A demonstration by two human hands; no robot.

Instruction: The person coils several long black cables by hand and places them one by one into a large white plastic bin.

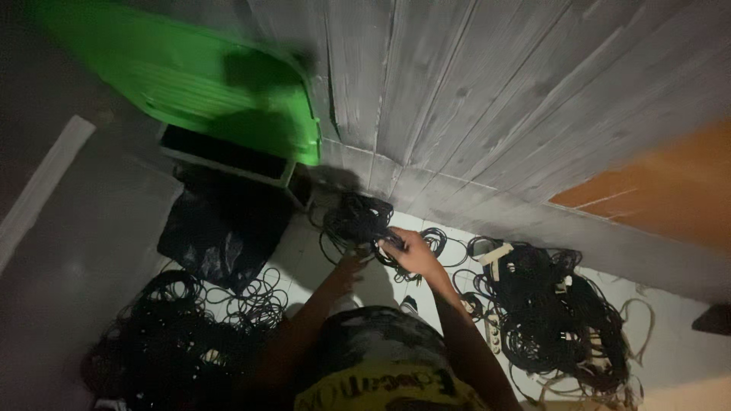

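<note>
- While the view is dim and a bit blurry, a small coil of black cable (356, 222) can be made out on the pale floor, right at the foot of the grey plank wall (487, 99).
- That coil is gripped on its right edge by the right hand (407, 251), fingers curled and pinched around a few strands.
- The left hand (352, 262) is seen just below the coil, touching or nearly touching it; whether it's spread or closed can't be told, it's too dark.
- No clear long axis can be given for the coil since it's a roundish loop; loose strands are trailed out from it downward and to the right, away from the wall.
- Right of the coil, a much bigger tangle of black cables (560, 320) is spread out, with a whitish power strip (495, 253) poking out at its near edge.
- Lower left of the coil, another cable heap (164, 342) is piled, well apart from it.
- Left of the coil, a black plastic bag (221, 228) is slumped, and just above that a dark box with a pale rim (228, 156) is set against the wall.
- A bright green plastic panel (190, 76) is leaned over that box, up and left of the coil.
- An orange patch (662, 190) is visible on the wall, far to the right of the coil.
</note>
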